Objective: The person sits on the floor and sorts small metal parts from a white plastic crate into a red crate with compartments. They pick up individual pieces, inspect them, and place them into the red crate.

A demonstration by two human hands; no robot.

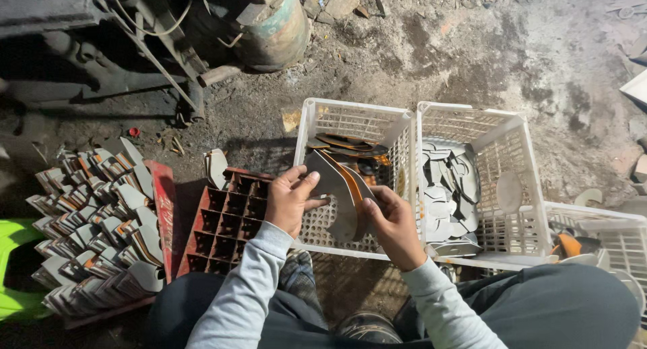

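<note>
Head view, l. to r. Far left: stacked blades [101, 227], grey w/ orange edges, packed in rows on the floor. Next: red crate [219, 224], cells bare. Centre: left hand [291, 199], fingers closed on a curved grey blade [337, 194] w/ orange edge; right hand [393, 224] grips same blade's lower right edge. Blade held upright over white basket [350, 120], which holds a few more blades. Right: second basket [502, 147] w/ grey offcuts; third basket [606, 231] at frame edge.

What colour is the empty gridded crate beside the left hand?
Dark red crate, clearest in the head view.
</note>
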